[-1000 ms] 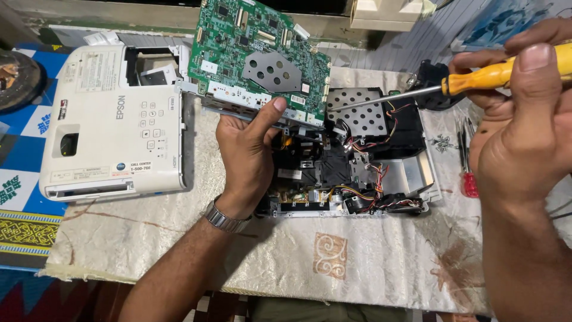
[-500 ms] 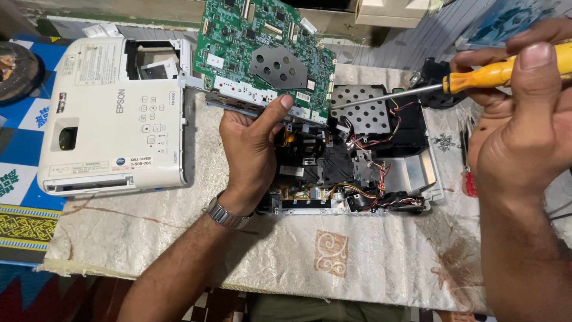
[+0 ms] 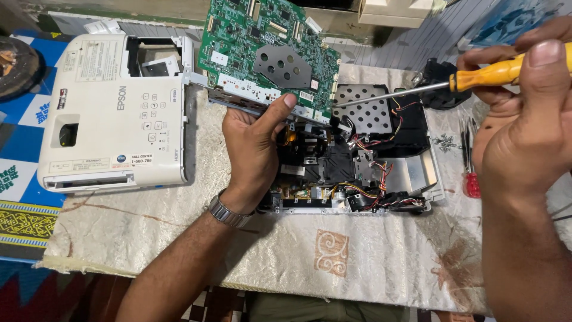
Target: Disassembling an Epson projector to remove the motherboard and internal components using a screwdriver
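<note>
Cream patterned cloth (image 3: pixel 333 262) covers the bench; left hand (image 3: pixel 253 149) grips the green circuit board (image 3: pixel 268 53), tilted up off the opened projector chassis (image 3: pixel 357 173) — freeing stage; right hand (image 3: pixel 524 137), fingers closed around a yellow-handled screwdriver (image 3: pixel 417 90), needs its tip steered to the board's right edge.

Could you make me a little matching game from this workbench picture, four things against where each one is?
Things:
1. green circuit board
2. yellow-handled screwdriver
3. white top cover
4. red-handled screwdriver

Places:
A. lying on the cloth under the right hand
B. tilted up in the left hand
C. set aside at far left
D. held in the right hand

Pairs: 1-B, 2-D, 3-C, 4-A
</note>
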